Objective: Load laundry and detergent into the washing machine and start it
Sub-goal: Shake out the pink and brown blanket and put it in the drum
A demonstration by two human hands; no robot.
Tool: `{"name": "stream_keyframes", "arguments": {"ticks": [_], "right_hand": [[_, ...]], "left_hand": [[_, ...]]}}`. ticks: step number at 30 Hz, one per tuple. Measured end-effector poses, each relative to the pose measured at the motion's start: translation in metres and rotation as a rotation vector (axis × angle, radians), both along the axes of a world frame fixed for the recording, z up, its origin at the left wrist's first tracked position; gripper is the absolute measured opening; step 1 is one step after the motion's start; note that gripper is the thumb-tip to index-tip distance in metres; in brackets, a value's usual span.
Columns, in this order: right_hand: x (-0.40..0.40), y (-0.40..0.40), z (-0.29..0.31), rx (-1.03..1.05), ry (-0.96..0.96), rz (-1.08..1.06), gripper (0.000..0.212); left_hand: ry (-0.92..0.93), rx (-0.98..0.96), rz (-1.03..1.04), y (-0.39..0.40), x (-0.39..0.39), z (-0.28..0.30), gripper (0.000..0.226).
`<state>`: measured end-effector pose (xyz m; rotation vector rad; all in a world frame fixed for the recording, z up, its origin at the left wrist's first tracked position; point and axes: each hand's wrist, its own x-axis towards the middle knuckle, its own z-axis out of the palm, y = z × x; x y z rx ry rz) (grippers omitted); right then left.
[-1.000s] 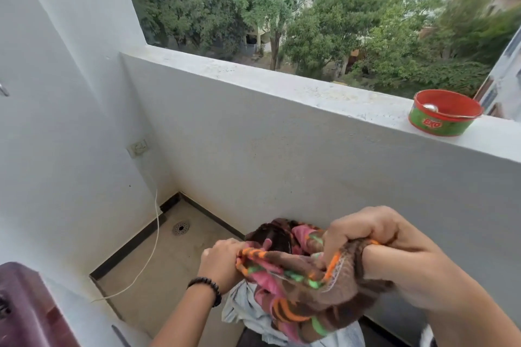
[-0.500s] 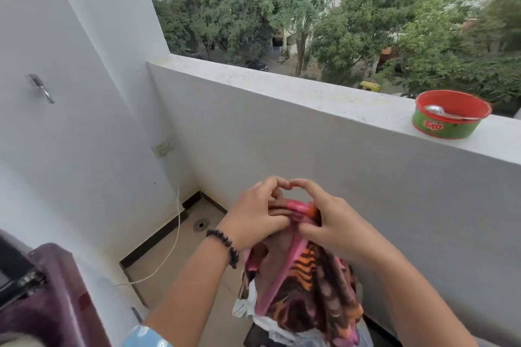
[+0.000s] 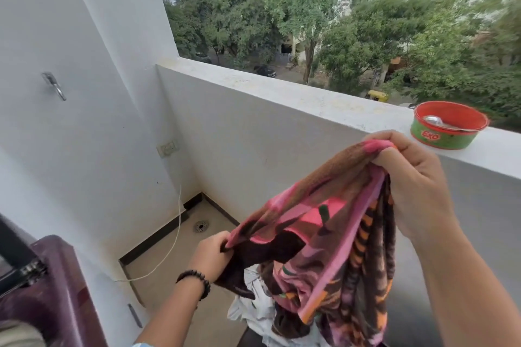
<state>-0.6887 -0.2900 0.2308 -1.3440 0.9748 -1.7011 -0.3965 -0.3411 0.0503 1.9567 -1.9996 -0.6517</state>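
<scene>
Pink-brown striped towel [image 3: 324,222] hangs between our hands; right hand [image 3: 417,177] pinches top corner high, left hand [image 3: 211,256] grips edge low; washing machine [image 3: 48,290] lies lower left, nearer left hand.

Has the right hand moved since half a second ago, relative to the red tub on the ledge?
Yes. The right hand, gripping the patterned towel, has risen and swung right, now close beside the red tub; the left hand dropped lower.
</scene>
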Motion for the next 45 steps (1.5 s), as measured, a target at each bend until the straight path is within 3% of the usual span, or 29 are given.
{"name": "stream_keyframes", "arguments": {"ticks": [3,5,7,10,12,14,16,18,21,23,26,31,36,40,45], "right_hand": [[-0.01,-0.013,-0.024,0.082,0.578,-0.282,0.023],[-0.008,-0.016,-0.038,0.234,0.909,-0.159,0.049],[0.006,-0.014,-0.046,0.297,0.974,0.075,0.081],[0.037,-0.01,-0.058,0.269,0.917,0.295,0.093],[0.044,-0.013,-0.066,0.236,0.884,0.237,0.071],[0.038,-0.019,-0.068,0.245,0.792,0.124,0.036],[0.03,-0.023,-0.069,0.243,0.681,0.091,0.009],[0.028,-0.024,-0.068,0.225,0.612,0.088,0.018],[0.028,-0.027,-0.065,0.215,0.478,0.076,0.035],[0.026,-0.03,-0.062,0.241,0.402,0.061,0.042],[0.019,-0.03,-0.061,0.328,0.439,0.099,0.048],[0.028,-0.023,-0.063,0.379,0.59,0.424,0.082],[0.027,-0.031,-0.072,0.22,0.66,0.105,0.027],[0.014,-0.029,-0.044,0.155,0.357,0.142,0.036],[0.011,-0.029,-0.024,0.101,0.05,0.247,0.031]], "left_hand": [[0.106,0.006,0.017,-0.004,-0.007,0.014,0.013],[0.151,-0.003,-0.021,-0.008,-0.022,0.036,0.011],[0.238,0.012,-0.101,-0.009,-0.04,0.064,0.027],[0.448,0.172,-0.253,-0.003,-0.065,0.104,0.055],[0.684,0.323,-0.332,0.003,-0.074,0.124,0.074],[0.894,0.378,-0.352,0.008,-0.073,0.133,0.081],[0.976,0.38,-0.349,0.009,-0.064,0.133,0.081],[0.916,0.413,-0.393,0.007,-0.056,0.125,0.075],[0.814,0.42,-0.462,0.008,-0.056,0.11,0.044],[0.876,0.299,-0.35,0.008,-0.06,0.106,0.028],[1.069,0.104,-0.113,0.003,-0.063,0.106,0.027],[0.872,-0.15,-0.279,-0.001,-0.075,0.119,0.007],[0.813,-0.276,-0.21,-0.005,-0.078,0.123,0.011],[0.75,-0.046,-0.278,-0.006,-0.064,0.106,0.034],[0.543,-0.072,-0.242,-0.006,-0.064,0.066,0.009]]}}
